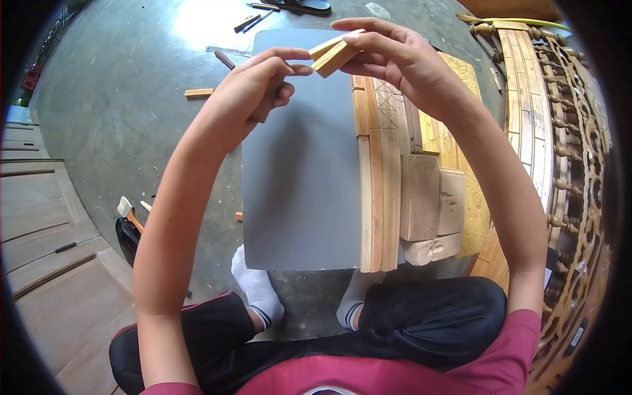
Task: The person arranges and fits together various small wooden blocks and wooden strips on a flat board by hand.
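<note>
My right hand pinches a small light wooden block between thumb and fingers, holding it up over the grey board. My left hand is beside it, its fingertips touching the block's left end, and it seems to grip a dark tool handle that sticks out behind the fingers. Both hands are raised above the board's far end.
Curved wooden strips and several wood blocks lie along the board's right edge. A carved wooden frame with spindles stands at right. A small wood piece, pencils and a brush lie on the concrete floor. Wooden steps are at left.
</note>
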`<state>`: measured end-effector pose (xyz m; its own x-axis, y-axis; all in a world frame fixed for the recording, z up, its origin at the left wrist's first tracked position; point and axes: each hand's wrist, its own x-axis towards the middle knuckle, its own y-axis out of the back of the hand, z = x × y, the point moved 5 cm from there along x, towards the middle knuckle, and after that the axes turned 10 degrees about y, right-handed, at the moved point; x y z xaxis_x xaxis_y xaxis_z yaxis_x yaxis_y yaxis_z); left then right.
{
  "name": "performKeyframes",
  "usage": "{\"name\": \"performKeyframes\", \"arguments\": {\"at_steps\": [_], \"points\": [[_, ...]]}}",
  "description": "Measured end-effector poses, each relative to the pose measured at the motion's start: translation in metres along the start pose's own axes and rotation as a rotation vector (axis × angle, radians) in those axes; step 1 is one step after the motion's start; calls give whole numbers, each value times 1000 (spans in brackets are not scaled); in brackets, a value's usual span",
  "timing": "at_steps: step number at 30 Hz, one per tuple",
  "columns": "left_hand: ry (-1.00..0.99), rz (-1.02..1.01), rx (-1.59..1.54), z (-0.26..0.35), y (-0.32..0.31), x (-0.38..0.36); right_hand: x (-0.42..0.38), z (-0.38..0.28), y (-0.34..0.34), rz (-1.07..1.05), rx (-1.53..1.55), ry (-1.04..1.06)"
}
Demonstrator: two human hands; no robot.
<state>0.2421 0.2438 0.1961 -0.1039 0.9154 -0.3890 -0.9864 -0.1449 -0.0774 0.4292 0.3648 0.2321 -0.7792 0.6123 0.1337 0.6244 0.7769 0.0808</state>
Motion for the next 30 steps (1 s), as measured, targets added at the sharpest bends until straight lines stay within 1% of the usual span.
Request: {"name": "performKeyframes", "arguments": {"at_steps": [2,4,8,10,11,12,13,15,16,19,20,23,24,27,28,29,30], "points": [[29,30,18,-1,0,2,2,-3,1,-42,20,-45],[52,65,0,-1,-5,4,0,-1,-2,-56,-27,-33],[90,93,-111,-1,-4,7,-3,-1,-8,-114,-75,-40],[82,109,-195,-6,8,14,-6,-4,-18,-205,-157,-22],[57,150,-232,-9,12,16,-9,-4,-26,-256,-186,-12],[31,191,-270,-9,14,15,-13,1,-36,-287,-226,42],[8,230,-307,-10,15,15,-18,3,-42,-327,-346,57],[-49,245,-360,-10,19,15,-25,3,-54,-366,-474,59],[-67,260,-371,-7,18,16,-23,6,-57,-379,-642,158],[-122,300,-418,4,15,21,-22,-5,-55,-185,-709,177],[-137,316,-435,7,14,22,-17,-5,-50,-101,-725,225],[-205,320,-505,15,8,40,-3,-9,-35,39,-726,210],[-224,326,-517,20,4,46,3,-8,-28,86,-715,239],[-283,231,-446,18,11,97,26,-16,3,35,-702,176],[-192,300,-595,18,-2,111,36,-13,17,-3,-720,183],[-180,290,-473,22,-8,115,43,-9,29,-41,-739,190],[-167,278,-350,24,-14,118,43,-3,44,46,-760,131]]}}
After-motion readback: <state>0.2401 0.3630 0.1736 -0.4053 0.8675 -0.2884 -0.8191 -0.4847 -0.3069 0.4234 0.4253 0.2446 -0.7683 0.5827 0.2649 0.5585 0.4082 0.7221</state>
